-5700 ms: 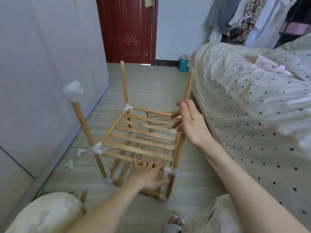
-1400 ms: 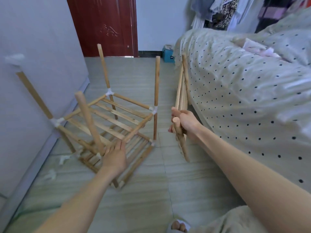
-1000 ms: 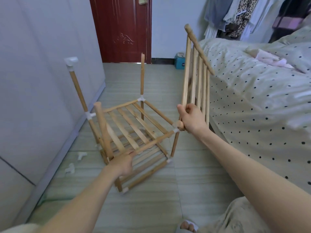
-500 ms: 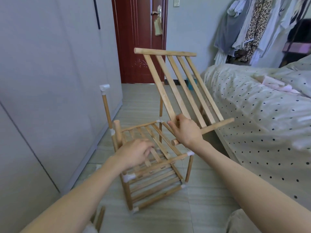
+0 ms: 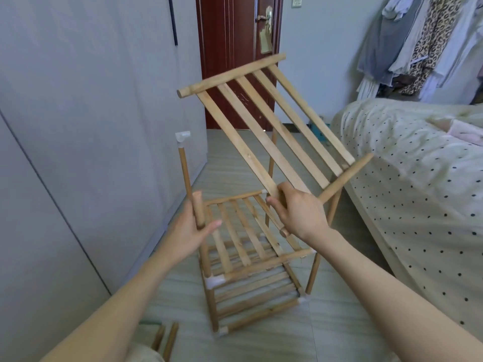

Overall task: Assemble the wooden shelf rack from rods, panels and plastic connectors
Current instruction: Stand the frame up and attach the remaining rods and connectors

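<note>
A half-built rack of pale round wooden rods and flat slats (image 5: 251, 259) stands on the grey wood-grain floor (image 5: 326, 333) between a smooth grey wardrobe front (image 5: 78, 126) and a bed under a cream quilt with black dots (image 5: 418, 192). It has two slatted tiers, joined at the corners by translucent white plastic connectors (image 5: 214, 281).

The left hand (image 5: 192, 232) is curled around the near-left upright rod (image 5: 198, 210), thumb on one side, fingers on the other. Behind it stands the far-left upright rod, capped by a white plastic elbow connector (image 5: 182, 137).

The right hand (image 5: 300, 214) clamps the lower round rail of a loose slatted wooden panel (image 5: 274, 129), holding it in the air above the rack, tilted up and away. The panel has four flat, smooth slats set between two round end rails; its upper rail crosses in front of a dark red panelled door (image 5: 235, 48).

The hands are apart, one on each piece. Two more round wooden rods (image 5: 166, 339) lie at the bottom edge, and clothes, one in leopard print (image 5: 428, 35), hang at the upper right.
</note>
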{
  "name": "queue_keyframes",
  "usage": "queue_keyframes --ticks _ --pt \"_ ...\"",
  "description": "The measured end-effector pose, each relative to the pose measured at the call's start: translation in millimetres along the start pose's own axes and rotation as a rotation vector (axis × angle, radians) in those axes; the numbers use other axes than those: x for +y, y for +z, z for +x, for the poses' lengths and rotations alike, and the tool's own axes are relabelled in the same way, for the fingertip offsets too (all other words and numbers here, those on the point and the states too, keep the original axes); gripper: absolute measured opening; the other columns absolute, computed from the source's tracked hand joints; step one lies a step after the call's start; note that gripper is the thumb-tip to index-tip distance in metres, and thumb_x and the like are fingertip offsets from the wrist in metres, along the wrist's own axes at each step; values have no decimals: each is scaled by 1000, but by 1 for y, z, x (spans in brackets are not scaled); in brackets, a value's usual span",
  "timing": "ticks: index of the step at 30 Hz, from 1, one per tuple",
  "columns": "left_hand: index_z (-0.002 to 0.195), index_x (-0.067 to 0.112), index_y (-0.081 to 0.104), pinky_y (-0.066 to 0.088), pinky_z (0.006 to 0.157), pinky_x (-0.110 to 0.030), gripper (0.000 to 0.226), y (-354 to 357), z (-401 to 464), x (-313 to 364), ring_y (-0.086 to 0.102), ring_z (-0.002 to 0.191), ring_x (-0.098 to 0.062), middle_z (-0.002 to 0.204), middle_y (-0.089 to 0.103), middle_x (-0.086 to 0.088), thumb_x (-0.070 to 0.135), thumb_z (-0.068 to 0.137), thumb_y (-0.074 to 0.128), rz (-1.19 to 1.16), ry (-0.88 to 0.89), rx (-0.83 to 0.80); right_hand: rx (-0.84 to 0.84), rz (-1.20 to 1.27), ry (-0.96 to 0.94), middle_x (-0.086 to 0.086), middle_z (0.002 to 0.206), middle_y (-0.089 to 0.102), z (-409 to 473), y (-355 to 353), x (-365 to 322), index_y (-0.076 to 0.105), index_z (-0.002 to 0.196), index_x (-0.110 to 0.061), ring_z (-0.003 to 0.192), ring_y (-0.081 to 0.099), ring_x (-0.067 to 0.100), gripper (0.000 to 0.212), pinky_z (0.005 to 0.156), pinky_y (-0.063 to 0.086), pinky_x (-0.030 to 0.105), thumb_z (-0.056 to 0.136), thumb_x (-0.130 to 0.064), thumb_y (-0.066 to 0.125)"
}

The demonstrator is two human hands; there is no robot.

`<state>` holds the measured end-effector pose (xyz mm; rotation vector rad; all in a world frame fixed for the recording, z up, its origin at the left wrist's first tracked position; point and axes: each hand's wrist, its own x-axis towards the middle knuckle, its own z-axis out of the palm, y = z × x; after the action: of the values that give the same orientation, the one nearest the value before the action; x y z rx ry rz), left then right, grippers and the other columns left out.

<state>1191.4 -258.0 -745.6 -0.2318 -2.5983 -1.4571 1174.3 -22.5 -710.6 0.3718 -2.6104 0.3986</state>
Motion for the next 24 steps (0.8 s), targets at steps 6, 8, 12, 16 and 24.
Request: queue_keyframes --ticks 6,8,12,16,24 --pt "110 14 52 45 87 -29 19 12 -1 -32 56 98 -18 95 57 -2 14 92 58 85 -227 -267 -41 -79 -31 4 82 62 4 9 0 48 99 -12 78 62 29 36 60 41 33 96 -46 37" --pt "98 20 52 47 84 -29 12 16 -1 -32 54 92 -14 87 54 4 13 91 59 49 -233 -312 -49 -88 -52 3 80 61 4 8 3 47 98 -12 77 62 28 36 61 44 34 96 -47 36" --pt "87 25 54 50 90 -39 13 29 -7 -21 58 93 -15 88 58 3 17 88 64 106 -167 -456 -39 -72 -89 3 78 60 8 5 5 48 98 -13 74 61 27 36 64 49 37 96 -47 37" --pt "99 22 58 53 88 -31 15 48 -13 -5 62 99 -11 98 63 7 12 89 62 81 -144 -645 -43 -66 -93 -1 74 55 8 0 12 49 97 -14 72 59 25 34 63 48 36 95 -47 40" --pt "127 15 54 40 104 -29 34 65 -13 17 53 120 -9 128 60 0 8 94 52 2 -169 -778 -170 41 -71 3 83 62 1 -3 30 55 99 -14 81 59 26 31 68 46 36 93 -44 47"
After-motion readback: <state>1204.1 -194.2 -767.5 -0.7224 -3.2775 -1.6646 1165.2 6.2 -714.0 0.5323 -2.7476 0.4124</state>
